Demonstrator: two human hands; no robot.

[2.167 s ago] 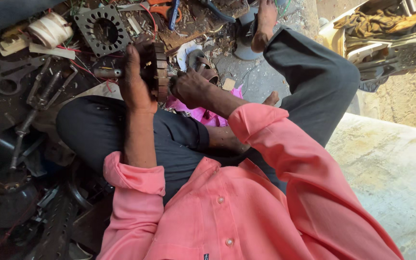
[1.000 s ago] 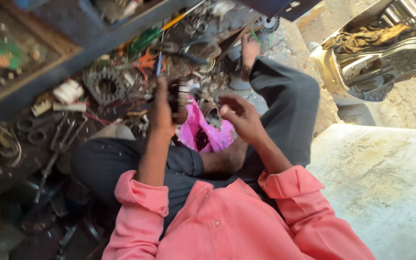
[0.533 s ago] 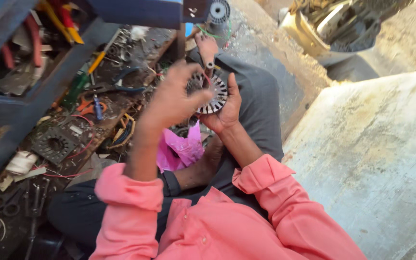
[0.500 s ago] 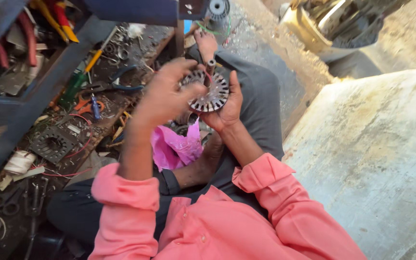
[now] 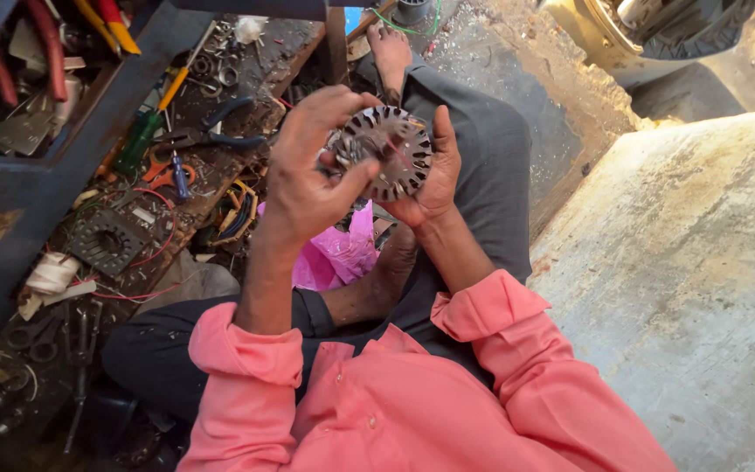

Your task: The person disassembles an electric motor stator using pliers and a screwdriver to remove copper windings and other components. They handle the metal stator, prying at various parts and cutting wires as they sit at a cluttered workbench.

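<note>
left hand (image 5: 312,179) now curls over the round slotted metal part (image 5: 386,153); thumb pressing its face | right hand (image 5: 425,175) cups it from behind | turned flat-on since before; maybe wires inside, blurry

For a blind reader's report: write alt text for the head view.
Seated cross-legged, a person in a pink shirt holds a round slotted metal motor core between the left hand and right hand. A pink bag lies below, tools on a cluttered bench to the left.
</note>
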